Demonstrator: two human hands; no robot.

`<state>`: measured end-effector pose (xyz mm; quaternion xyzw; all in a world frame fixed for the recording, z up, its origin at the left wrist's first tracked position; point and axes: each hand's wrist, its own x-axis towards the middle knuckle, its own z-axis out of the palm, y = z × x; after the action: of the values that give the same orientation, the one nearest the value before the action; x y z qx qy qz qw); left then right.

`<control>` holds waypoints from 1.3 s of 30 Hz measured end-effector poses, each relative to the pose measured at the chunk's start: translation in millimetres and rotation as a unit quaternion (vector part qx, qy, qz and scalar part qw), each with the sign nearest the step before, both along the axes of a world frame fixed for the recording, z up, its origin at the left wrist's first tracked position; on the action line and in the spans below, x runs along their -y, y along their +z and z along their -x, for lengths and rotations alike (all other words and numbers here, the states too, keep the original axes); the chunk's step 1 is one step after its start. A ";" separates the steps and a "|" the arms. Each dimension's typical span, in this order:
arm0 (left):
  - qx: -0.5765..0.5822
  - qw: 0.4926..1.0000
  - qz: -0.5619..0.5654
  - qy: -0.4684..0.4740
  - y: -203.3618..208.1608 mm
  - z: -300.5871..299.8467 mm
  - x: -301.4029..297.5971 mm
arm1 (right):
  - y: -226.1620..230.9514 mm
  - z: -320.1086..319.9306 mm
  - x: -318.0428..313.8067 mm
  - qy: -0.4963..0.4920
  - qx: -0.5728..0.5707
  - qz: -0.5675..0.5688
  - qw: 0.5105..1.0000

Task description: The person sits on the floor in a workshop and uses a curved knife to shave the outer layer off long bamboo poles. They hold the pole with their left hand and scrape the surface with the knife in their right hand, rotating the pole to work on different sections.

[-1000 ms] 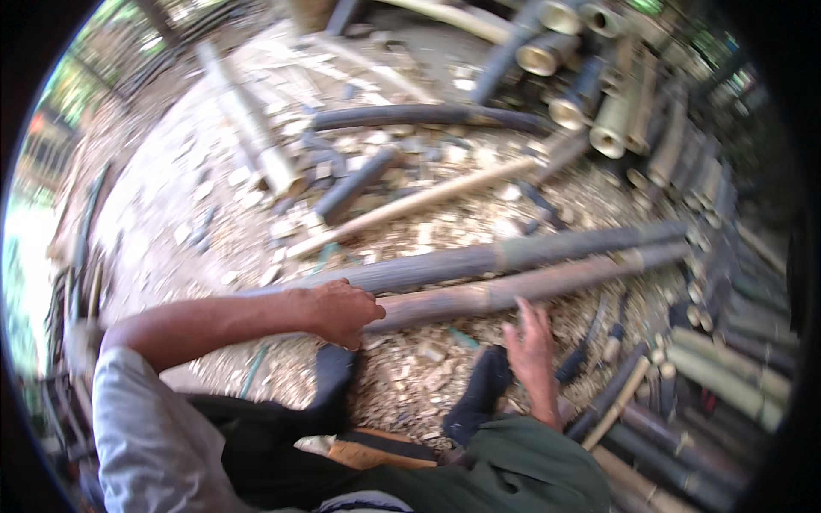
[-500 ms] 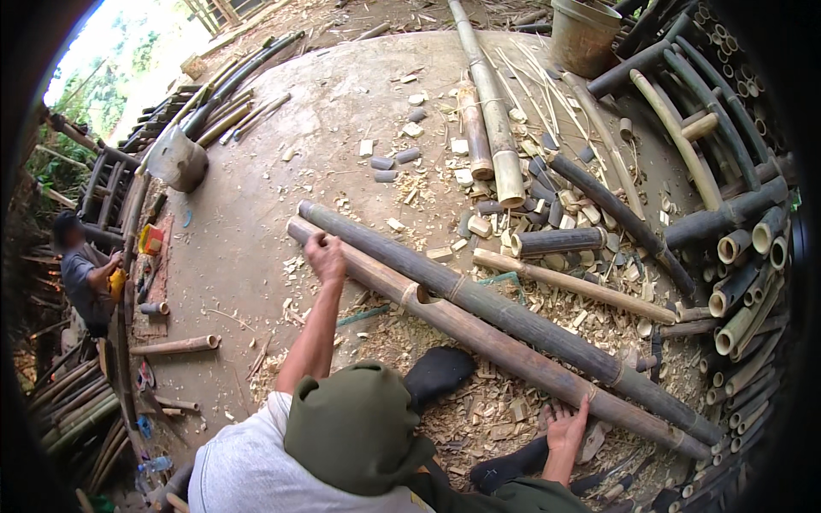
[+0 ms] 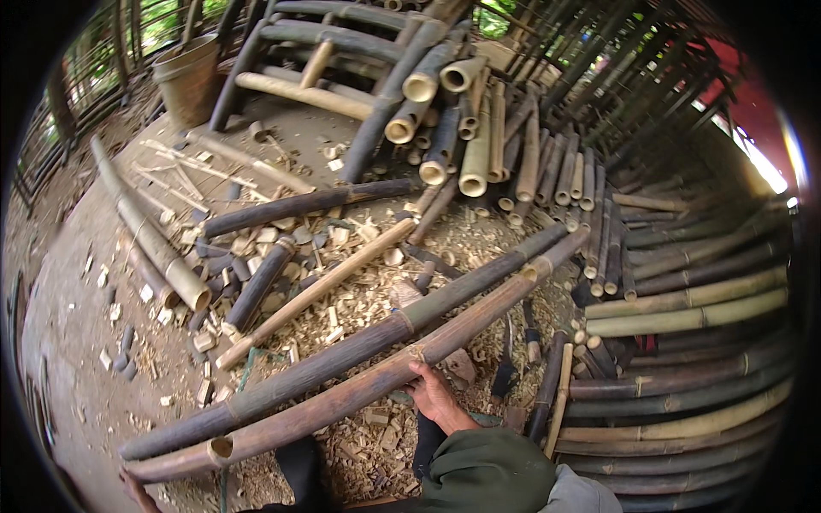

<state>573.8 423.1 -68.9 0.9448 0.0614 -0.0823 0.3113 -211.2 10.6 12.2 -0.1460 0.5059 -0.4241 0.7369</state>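
Observation:
A brown bamboo pole (image 3: 333, 400) with a cut notch (image 3: 221, 447) near its left end lies slantwise before me. Around that left end my left hand (image 3: 137, 492) is closed, partly cut off by the view's rim. My right hand (image 3: 438, 397) holds the pole's near side around mid-length, thumb side up against it and the other fingers partly hidden beneath. Just beyond, a darker bamboo pole (image 3: 342, 349) runs almost parallel. Wood chips (image 3: 368, 440) cover the ground below, around my dark-clad feet (image 3: 301, 473).
Stacked bamboo poles (image 3: 693, 380) fill the right side. Cut tubes (image 3: 473, 175) and a bamboo frame (image 3: 321, 68) stand at the back, with a bucket (image 3: 188, 84) to their left. A pale pole (image 3: 316, 295), a dark pole (image 3: 308, 208) and short offcuts lie farther off.
The view has swung to the right, so the pole stacks now show and the co-worker at left is out of sight. Both hands stay at about the same places on the notched pole.

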 end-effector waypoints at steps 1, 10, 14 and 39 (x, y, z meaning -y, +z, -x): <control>-0.027 0.998 0.038 0.045 3.5 3.8 -3.1 | 6.7 1.1 -1.5 -0.006 0.009 0.020 1.000; -0.090 0.952 0.280 -0.083 25.5 86.3 56.1 | 66.0 44.8 56.3 -0.171 -0.007 0.108 0.979; -0.160 0.889 0.384 -0.189 63.2 150.8 117.3 | 79.7 129.7 130.0 -0.236 -0.072 0.093 0.965; -0.259 0.365 0.262 -0.855 225.7 643.5 397.6 | 120.7 118.9 -33.1 -0.040 0.092 0.198 0.975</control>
<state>-69.7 25.5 156.8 0.2941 -0.7264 -0.5569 0.2751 -330.1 43.7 133.0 -0.2288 0.3473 -0.5563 0.7194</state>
